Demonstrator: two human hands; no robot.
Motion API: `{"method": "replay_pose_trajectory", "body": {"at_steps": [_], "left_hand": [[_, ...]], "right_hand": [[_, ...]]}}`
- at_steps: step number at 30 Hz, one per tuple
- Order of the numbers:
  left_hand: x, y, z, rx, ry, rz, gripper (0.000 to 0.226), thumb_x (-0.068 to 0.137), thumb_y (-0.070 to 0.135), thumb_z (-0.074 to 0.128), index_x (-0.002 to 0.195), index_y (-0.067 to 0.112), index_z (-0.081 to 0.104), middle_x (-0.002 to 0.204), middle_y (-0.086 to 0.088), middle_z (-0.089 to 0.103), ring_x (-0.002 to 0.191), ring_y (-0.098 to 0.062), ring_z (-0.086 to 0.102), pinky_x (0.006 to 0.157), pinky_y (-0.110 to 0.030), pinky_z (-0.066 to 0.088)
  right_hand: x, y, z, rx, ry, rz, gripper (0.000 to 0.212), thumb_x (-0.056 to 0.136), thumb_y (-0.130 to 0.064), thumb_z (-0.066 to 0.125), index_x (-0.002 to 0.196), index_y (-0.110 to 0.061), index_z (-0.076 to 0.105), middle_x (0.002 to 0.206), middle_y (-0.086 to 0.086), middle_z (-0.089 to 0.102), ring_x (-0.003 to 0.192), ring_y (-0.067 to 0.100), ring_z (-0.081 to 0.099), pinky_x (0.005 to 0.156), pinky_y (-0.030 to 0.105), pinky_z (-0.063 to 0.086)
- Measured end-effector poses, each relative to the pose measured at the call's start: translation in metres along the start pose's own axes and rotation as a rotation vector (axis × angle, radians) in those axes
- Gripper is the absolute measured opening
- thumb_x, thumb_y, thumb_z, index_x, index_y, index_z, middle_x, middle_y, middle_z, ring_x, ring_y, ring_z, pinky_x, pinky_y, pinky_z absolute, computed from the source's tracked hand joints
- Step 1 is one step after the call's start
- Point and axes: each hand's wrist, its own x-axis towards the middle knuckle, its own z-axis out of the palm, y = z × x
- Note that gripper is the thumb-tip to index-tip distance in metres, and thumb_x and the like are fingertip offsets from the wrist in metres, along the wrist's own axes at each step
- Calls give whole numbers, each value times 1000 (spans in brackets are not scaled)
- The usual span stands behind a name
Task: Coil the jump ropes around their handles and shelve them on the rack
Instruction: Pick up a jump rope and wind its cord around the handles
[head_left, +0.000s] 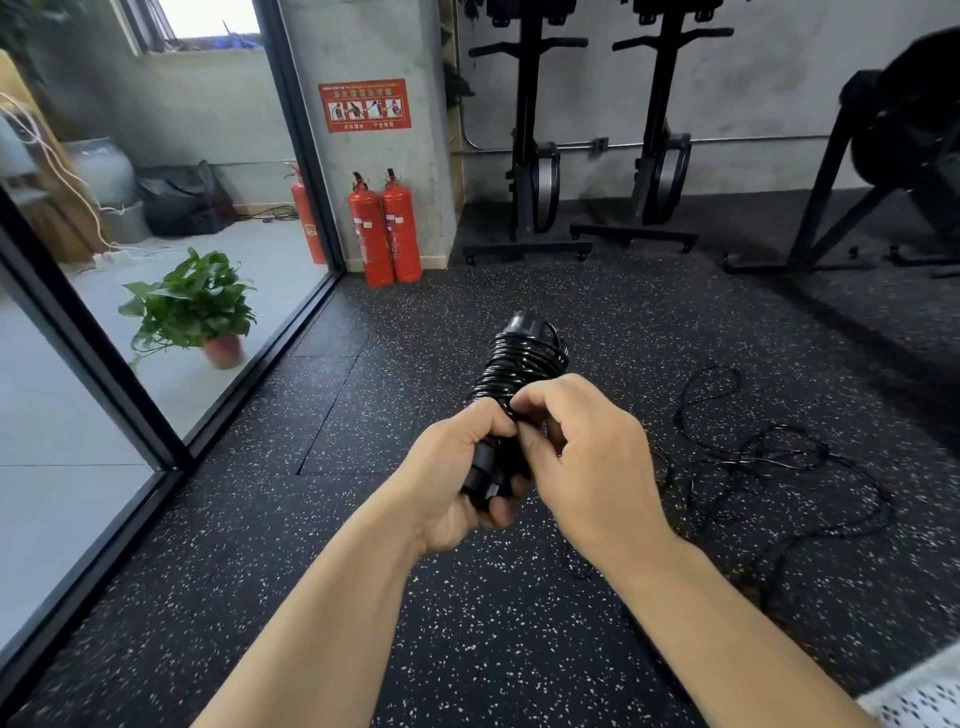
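A black jump rope (519, 364), its glossy cord wound tightly around paired handles, is held mid-air at centre above the speckled floor (467, 623). At left stands a potted plant (195, 306), then two red fire extinguishers (384, 228); at right, loose black cord (769, 452) lies tangled on the floor. The left hand (457, 483) curls its grip round the handles' lower end; the right hand (587, 462) pinches the coil.

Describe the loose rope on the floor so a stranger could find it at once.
Start from the speckled gym floor. Right of the right hand, a thin black rope sprawls in slack tangled loops. Unlike the tight coil on the handles gripped in the left hand, it lies flat and unwound.
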Motion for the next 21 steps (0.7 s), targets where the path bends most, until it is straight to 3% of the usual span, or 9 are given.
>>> {"method": "replay_pose_trajectory", "body": {"at_steps": [7, 10, 12, 17, 21], "left_hand": [[3, -1, 5, -30, 11, 0, 17, 86, 20, 49, 79, 10, 60, 73, -12, 53, 45, -18, 50, 38, -20, 35], [3, -1, 6, -29, 9, 12, 23, 85, 19, 49, 70, 12, 65, 71, -10, 54, 45, -18, 50, 40, -20, 35], [3, -1, 6, -33, 8, 19, 30, 84, 18, 48, 62, 14, 68, 70, -10, 55, 45, -17, 50, 40, -20, 34], [1, -1, 7, -47, 2, 31, 21, 81, 20, 47, 76, 11, 65, 76, -11, 56, 47, -17, 48, 42, -20, 33], [0, 1, 13, -73, -8, 50, 33, 82, 24, 45, 60, 17, 67, 68, -6, 58, 49, -17, 46, 47, -22, 29]], "right_hand": [[1, -2, -1, -61, 25, 12, 16, 79, -11, 67, 93, -16, 64, 90, -6, 61, 72, 12, 57, 62, 34, 49], [3, -1, -3, -78, 10, 28, 16, 78, -10, 69, 91, -17, 64, 88, -8, 59, 69, 9, 53, 61, 30, 47], [5, 0, -6, -45, -34, 38, 14, 78, -12, 68, 91, -17, 65, 87, -10, 58, 70, 6, 52, 63, 28, 47], [5, 2, -18, 25, -182, 48, 22, 78, -25, 76, 97, -21, 65, 91, -15, 55, 78, 3, 54, 70, 17, 44], [2, 1, -16, -74, -128, 18, 20, 82, -25, 72, 98, -19, 61, 93, -10, 53, 78, 8, 53, 70, 31, 48]]}}
